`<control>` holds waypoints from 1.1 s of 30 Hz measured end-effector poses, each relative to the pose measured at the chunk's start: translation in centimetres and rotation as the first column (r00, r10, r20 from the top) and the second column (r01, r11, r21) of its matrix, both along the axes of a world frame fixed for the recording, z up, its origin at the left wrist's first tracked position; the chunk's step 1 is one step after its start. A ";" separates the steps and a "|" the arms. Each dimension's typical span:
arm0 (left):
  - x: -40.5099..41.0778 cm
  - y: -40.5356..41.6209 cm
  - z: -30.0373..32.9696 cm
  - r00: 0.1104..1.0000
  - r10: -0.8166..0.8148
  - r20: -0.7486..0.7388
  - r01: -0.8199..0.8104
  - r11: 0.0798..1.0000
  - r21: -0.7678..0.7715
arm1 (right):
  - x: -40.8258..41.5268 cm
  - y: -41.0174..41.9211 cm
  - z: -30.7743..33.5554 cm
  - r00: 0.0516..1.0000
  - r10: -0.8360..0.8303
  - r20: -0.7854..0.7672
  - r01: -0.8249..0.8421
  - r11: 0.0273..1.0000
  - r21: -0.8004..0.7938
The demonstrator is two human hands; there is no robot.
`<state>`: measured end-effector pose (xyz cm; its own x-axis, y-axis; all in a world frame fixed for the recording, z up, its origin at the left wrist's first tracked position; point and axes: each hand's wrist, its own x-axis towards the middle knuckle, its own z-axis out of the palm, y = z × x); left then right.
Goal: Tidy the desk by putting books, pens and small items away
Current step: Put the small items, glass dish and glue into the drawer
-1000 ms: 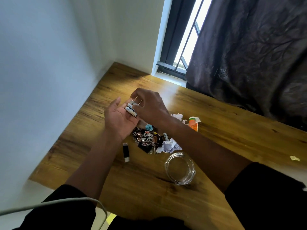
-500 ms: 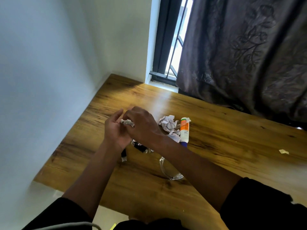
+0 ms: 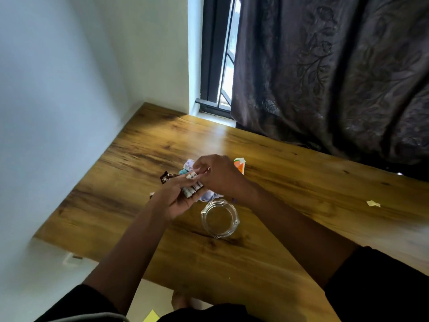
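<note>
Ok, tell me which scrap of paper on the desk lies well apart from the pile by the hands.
The small yellowish scrap, alone on bare wood far right; the crumpled white paper lies beside the hands.

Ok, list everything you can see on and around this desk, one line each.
desk: one, brown wood, against the wall
glass ashtray: one, clear, near the hands
small cylinders: several, white, in the left palm
orange tube: one, behind the right hand
crumpled paper: white, under the hands
dark wrapper: one, left of the hands
paper scrap: one, yellowish, at right
curtain: one, dark
left hand: holds the cylinders
right hand: pinches one cylinder
</note>
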<state>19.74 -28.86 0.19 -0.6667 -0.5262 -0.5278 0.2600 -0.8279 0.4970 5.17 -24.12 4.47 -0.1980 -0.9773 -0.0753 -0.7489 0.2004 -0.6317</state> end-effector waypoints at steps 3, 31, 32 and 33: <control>-0.7 2.0 0.1 0.995 -0.031 0.094 0.032 0.999 -0.006 | -0.9 2.2 0.0 0.985 0.171 -0.039 -0.166 0.982 0.094; -4.3 12.0 0.3 0.909 0.092 0.407 -0.092 0.996 -0.019 | -3.4 10.3 -1.0 0.893 0.420 -0.163 -0.366 0.887 0.281; -4.4 12.0 0.4 0.901 0.093 0.423 -0.091 0.996 -0.027 | -3.3 10.1 -1.2 0.886 0.429 -0.179 -0.371 0.884 0.284; -4.4 12.1 0.5 0.895 0.093 0.436 -0.084 0.996 -0.039 | -3.2 9.9 -1.5 0.886 0.427 -0.183 -0.367 0.885 0.286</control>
